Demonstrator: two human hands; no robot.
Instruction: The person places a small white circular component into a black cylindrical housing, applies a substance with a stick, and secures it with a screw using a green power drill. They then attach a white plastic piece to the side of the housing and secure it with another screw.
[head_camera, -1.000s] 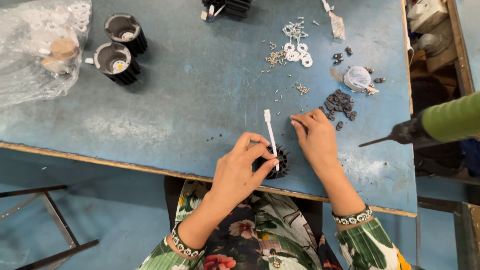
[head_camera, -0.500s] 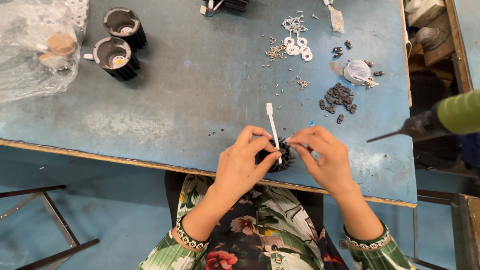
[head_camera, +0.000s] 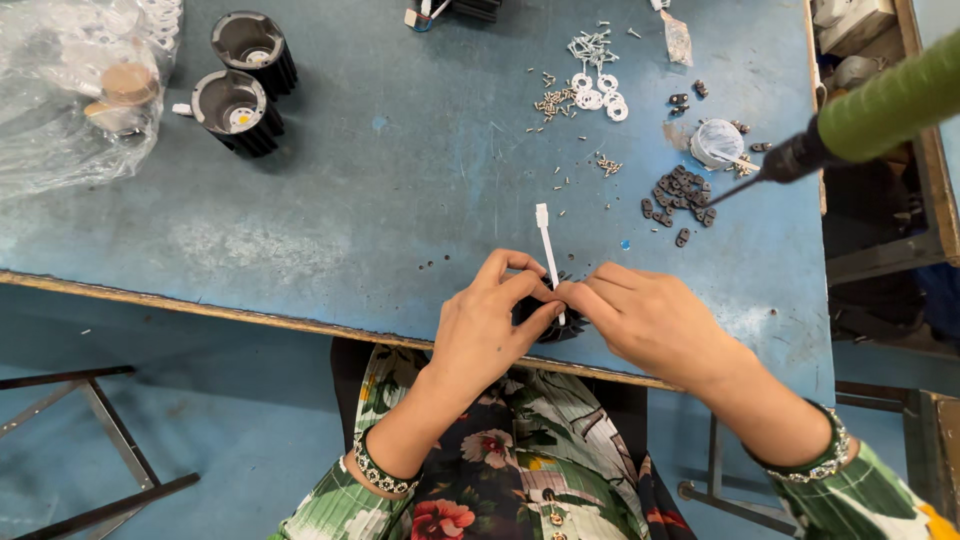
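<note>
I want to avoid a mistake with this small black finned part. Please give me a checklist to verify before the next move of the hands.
1. Both hands on the part: left hand and right hand meet at the black finned part. Ok.
2. Part supported: it rests near the table edge, close to falling off. Not ok.
3. White stick stands upright between the fingertips. Ok.
4. Stick seated inside the part: hidden by fingers. Cannot tell.
5. Spare black clips within reach of the right hand. Ok.
6. Another person's screwdriver points over the clips, apart from the hands. Ok.
</note>
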